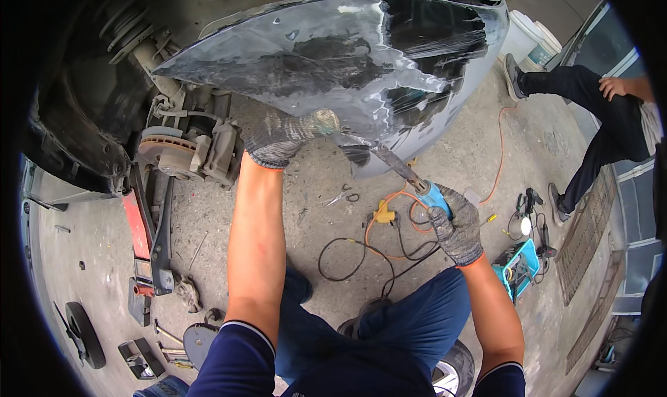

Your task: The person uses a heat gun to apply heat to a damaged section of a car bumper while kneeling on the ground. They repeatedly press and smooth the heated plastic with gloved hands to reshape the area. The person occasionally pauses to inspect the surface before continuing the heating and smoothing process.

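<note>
A large grey and black car bumper (306, 70), scuffed and patched with pale streaks, hangs in front of me. My left hand (292, 133), in a grey knit glove, is closed at its lower edge; whatever lies between the fingers is hidden. My right hand (457, 223), gloved likewise, grips a hot-air gun (432, 197) by its blue body. The gun's long metal barrel (396, 164) slants up and left, its tip close to the bumper's edge and the left fingertips.
At left are a brake disc (167, 150) and a red jack (137, 223). Scissors (342, 195), a yellow connector (383, 212) and looping cables lie on concrete. A turquoise tool basket (517, 268) stands right. Another person's legs (573, 84) extend in from the right; white buckets (522, 36) stand behind.
</note>
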Demonstrator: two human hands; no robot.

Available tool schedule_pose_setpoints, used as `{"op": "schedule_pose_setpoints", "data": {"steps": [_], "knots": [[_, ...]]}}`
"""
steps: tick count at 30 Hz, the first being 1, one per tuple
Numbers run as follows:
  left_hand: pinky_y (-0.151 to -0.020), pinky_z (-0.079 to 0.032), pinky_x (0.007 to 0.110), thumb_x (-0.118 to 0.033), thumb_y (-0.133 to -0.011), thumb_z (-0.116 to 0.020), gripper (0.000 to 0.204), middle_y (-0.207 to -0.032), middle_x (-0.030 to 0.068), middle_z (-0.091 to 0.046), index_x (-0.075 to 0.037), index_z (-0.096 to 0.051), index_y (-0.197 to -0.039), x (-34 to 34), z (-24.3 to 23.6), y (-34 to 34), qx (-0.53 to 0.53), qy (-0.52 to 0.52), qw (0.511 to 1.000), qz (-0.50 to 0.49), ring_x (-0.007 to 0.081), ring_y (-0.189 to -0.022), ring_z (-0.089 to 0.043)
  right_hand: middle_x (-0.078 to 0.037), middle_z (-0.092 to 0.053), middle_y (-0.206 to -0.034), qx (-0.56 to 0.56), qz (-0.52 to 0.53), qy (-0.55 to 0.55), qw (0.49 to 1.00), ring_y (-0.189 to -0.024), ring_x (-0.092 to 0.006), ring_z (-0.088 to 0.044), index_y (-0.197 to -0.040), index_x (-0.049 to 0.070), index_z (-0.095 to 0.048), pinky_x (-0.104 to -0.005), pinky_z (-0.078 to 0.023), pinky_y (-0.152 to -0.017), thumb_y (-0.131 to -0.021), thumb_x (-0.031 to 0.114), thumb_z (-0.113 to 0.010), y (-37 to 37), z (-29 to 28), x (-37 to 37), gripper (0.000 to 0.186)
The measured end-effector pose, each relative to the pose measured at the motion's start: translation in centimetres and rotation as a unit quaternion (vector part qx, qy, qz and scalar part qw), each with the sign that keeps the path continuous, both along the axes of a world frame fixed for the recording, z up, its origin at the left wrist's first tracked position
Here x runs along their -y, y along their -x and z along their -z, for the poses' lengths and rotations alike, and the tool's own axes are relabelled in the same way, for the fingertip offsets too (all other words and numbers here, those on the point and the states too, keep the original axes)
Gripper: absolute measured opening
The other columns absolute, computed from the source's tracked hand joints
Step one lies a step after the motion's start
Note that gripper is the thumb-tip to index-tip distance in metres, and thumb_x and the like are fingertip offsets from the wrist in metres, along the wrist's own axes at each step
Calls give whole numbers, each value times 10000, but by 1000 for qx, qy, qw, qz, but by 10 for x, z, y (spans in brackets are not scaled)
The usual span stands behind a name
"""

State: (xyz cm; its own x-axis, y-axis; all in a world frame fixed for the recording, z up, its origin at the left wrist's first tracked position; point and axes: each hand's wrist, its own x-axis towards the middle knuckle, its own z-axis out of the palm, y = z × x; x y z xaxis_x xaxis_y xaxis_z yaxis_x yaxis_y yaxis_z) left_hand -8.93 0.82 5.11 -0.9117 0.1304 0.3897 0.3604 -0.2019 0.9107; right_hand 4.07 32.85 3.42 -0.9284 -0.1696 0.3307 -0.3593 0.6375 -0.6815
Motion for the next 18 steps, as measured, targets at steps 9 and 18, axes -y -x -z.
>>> {"op": "schedule_pose_setpoints", "data": {"steps": [9, 18], "knots": [[-969, -411, 422, -606, -790, -626, 591, -1093, 104, -663, -98, -673, -1088, 14, 32, 17, -140, 192, 963, -127, 279, -1044, -587, -126, -656, -876, 3, -8, -15, 1000, -755, -254, -648, -1094, 39, -633, -347, -515, -694, -861, 271, -640, 13, -3, 3, 328], [-1116, -249, 474, -625, -607, -769, 994, -1403, 99, -447, -148, -399, -1396, 0, -9, -4, -50, 153, 986, -50, 269, -1312, -367, -154, -666, -950, 41, -5, -20, 999, -842, -309, -649, -1138, 46, -613, -370, -508, -756, -881, 322, -616, 18, -9, -4, 377]]}}
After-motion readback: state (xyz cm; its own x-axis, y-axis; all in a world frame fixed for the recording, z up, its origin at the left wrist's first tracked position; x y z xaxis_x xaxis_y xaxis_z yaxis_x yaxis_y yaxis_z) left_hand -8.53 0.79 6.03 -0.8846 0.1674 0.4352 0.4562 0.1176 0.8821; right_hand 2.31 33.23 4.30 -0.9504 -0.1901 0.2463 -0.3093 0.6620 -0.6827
